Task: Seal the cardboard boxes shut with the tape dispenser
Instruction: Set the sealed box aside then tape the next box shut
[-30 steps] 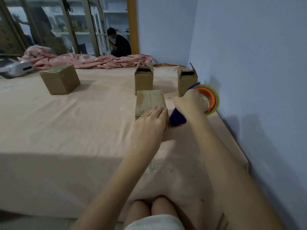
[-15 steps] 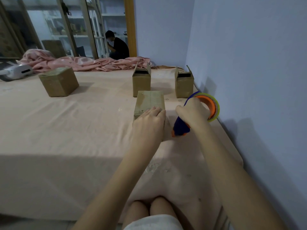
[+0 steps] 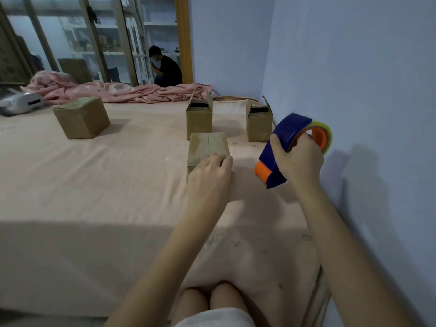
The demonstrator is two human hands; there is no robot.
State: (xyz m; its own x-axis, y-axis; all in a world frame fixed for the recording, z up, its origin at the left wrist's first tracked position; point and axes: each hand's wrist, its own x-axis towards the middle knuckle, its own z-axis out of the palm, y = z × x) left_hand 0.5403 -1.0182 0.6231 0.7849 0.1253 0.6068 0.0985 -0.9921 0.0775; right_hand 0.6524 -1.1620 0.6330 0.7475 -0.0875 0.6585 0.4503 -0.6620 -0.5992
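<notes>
A closed cardboard box point(image 3: 207, 145) with tape along its top seam sits in front of me on the pink-covered bed. My left hand point(image 3: 211, 177) rests on its near top edge and front, fingers bent over the edge. To the right, my right hand point(image 3: 296, 159) grips a blue and orange tape dispenser point(image 3: 283, 147) with a yellow-green roll, held in the air clear of the box. Two boxes with open flaps stand behind: one in the middle point(image 3: 199, 119), one by the wall point(image 3: 259, 125). A closed box point(image 3: 81, 120) sits at the left.
A crumpled pink blanket point(image 3: 113, 92) lies along the far edge of the bed point(image 3: 94, 185). A white device point(image 3: 21, 102) lies at the far left. The blue wall point(image 3: 354, 90) runs close along the right side. A person sits beyond the glass doors.
My right hand has lifted the tape dispenser up and to the right, away from the near box's side. My left hand stays on the box.
</notes>
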